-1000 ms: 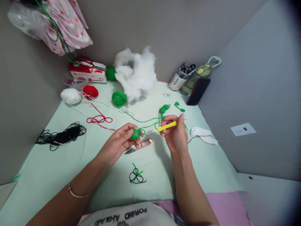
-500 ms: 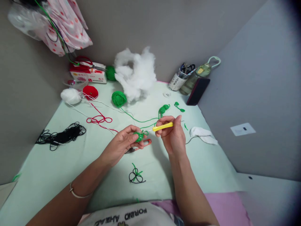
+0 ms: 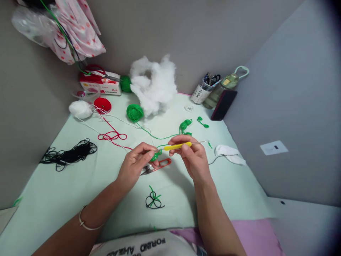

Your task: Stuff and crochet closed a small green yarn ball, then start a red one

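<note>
My left hand (image 3: 140,160) pinches a small green crochet piece (image 3: 156,155) between thumb and fingers, partly covering it. In my right hand (image 3: 190,154) is a crochet hook (image 3: 177,146) with a yellow handle and a metal tip at each end. Its left tip meets the top of the green piece; the other tip points out to the right. Green yarn runs from the work toward a green yarn ball (image 3: 134,112) farther back. Beneath my left hand lies a pair of orange-handled thread snips (image 3: 163,163), blades partly hidden.
White stuffing (image 3: 154,83) is heaped at the back wall. Finished-looking green crochet pieces (image 3: 185,126) lie beyond my right hand. Black yarn (image 3: 71,153) and red yarn (image 3: 102,106) are at left. A phone (image 3: 223,105) leans by a bottle (image 3: 230,81) at right.
My right hand has turned and shifted slightly left with the hook, so its far metal end now shows. My left fingers have closed further over the green piece.
</note>
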`<action>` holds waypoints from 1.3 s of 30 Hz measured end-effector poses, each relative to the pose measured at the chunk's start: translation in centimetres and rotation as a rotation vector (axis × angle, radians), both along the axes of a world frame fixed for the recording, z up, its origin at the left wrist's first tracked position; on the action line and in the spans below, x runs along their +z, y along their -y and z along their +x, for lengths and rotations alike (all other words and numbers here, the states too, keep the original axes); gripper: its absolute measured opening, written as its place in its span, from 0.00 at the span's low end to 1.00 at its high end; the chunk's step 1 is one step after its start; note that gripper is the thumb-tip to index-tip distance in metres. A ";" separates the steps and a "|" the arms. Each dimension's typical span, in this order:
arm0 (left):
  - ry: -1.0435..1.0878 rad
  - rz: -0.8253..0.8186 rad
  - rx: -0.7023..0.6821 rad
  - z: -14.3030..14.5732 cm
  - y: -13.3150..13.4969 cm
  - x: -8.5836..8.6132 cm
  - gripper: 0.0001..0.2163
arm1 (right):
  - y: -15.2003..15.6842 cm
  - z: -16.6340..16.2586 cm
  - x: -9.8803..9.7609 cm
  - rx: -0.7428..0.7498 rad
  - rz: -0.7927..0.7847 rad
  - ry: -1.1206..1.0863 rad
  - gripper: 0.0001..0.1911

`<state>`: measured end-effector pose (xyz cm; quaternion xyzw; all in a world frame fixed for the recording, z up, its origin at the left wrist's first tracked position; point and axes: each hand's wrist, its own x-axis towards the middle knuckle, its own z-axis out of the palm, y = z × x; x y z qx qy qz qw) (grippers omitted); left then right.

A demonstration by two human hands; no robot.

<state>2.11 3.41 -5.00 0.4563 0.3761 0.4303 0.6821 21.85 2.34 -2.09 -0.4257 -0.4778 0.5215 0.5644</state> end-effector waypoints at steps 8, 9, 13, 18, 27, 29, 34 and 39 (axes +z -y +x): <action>0.087 -0.032 0.037 -0.1 -0.1 0.0 0.09 | 0.2 -0.6 -0.3 0.056 0.029 0.174 0.09; 0.096 -0.039 0.028 0.0 -0.1 0.1 0.09 | 0.2 -0.7 -0.4 0.064 0.034 0.176 0.09; 0.147 -0.108 0.021 0.4 0.1 0.6 0.11 | 0.3 -0.9 -0.5 0.062 0.077 0.149 0.12; 0.196 -0.191 0.083 1.5 0.8 1.2 0.15 | 0.6 -1.8 -0.6 0.008 0.181 0.261 0.11; 0.288 -0.200 0.095 2.0 1.5 1.2 0.13 | 1.3 -3.2 -0.4 -0.041 0.287 0.352 0.13; 0.255 -0.184 -0.012 1.2 1.2 1.1 0.13 | 1.2 -2.8 -0.4 -0.071 0.244 0.239 0.12; -0.013 0.008 0.182 -0.4 -0.1 0.6 0.15 | 0.4 -2.3 -0.8 -0.067 -0.050 -0.213 0.08; -0.170 0.099 0.102 0.3 0.0 0.5 0.18 | 0.0 -2.6 -0.9 -0.019 -0.174 -0.383 0.09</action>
